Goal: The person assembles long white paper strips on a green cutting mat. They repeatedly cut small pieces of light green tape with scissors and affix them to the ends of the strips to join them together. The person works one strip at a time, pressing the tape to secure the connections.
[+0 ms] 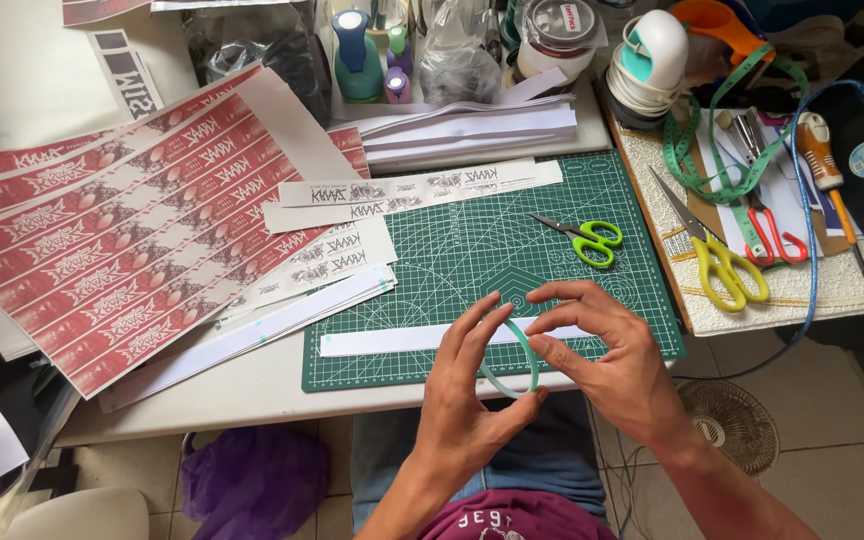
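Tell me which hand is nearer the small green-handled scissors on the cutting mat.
Right. The right hand sits just below the green scissors; the left hand is lower and further left.

green cutting mat [432, 270], green-handled scissors [584, 238], red printed sheets [122, 240], measuring tape [722, 130]

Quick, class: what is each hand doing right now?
Left hand: fingers closed on a thin pale-green strip loop.
Right hand: pinching the same loop from the other side.
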Tool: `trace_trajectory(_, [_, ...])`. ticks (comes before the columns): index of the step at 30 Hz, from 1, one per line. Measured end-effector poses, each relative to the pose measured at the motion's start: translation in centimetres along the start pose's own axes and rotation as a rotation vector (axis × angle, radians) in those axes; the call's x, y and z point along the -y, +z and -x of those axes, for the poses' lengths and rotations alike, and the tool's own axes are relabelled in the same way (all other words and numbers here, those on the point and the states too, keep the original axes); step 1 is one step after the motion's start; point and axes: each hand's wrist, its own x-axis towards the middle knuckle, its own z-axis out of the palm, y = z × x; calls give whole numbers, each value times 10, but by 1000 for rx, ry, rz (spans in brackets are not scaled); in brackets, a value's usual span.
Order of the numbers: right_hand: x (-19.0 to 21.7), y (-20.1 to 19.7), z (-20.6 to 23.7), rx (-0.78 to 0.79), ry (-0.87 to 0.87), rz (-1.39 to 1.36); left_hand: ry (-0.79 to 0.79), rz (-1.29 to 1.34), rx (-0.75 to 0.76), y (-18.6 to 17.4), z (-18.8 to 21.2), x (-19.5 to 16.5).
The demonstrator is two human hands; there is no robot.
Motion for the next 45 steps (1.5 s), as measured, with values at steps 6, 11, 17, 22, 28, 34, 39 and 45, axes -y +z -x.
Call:
trace_trajectory(6, [-2, 2, 0, -3, 12, -13, -100, 83, 124, -5, 0, 1])
trace_trajectory(11, [-2, 6, -1, 1, 6, 7, -14, 128, 181, -12, -1, 2])
trace_trajectory(17, [-4, 6, -3, -5, 18, 17, -87, 181, 284, -20, -2, -2])
trace_trajectory(22, [-5, 6, -2, -11, -17, 29, -202, 276, 356, -21, -3, -5])
trace_trajectory(28, [-6, 6, -2, 3, 23, 24, -278, 264, 359, -21, -6, -7])
trace_trajectory(34, [-12, 6, 2, 17, -5, 22, -329, 188, 402, -21, -4, -6])
trace_trajectory(39, [-32, 10, 15, 129, 171, -65, -290, 185, 430, -21, 11, -2])
trace_trajectory(45, [-73, 4, 18, 559, 523, -430, -375, 121, 529, -20, 30, 1])
